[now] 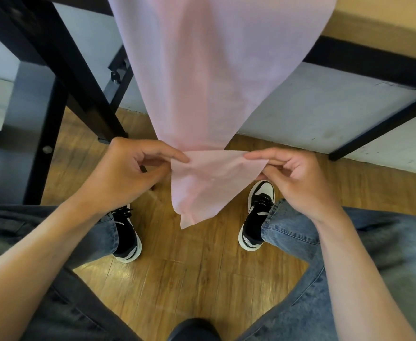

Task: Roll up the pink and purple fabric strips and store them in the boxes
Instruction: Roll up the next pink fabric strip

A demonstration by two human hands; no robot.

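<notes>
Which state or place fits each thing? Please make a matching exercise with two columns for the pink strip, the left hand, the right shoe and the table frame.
Things:
1. pink fabric strip
2. left hand
3. right shoe
4. table frame

States or places:
A. black metal, upper left of the view
B. hangs down from above, its lower end folded over
C. stands on the wooden floor, black and white
D. pinches the left edge of the fold

Pairs: 1-B, 2-D, 3-C, 4-A
</notes>
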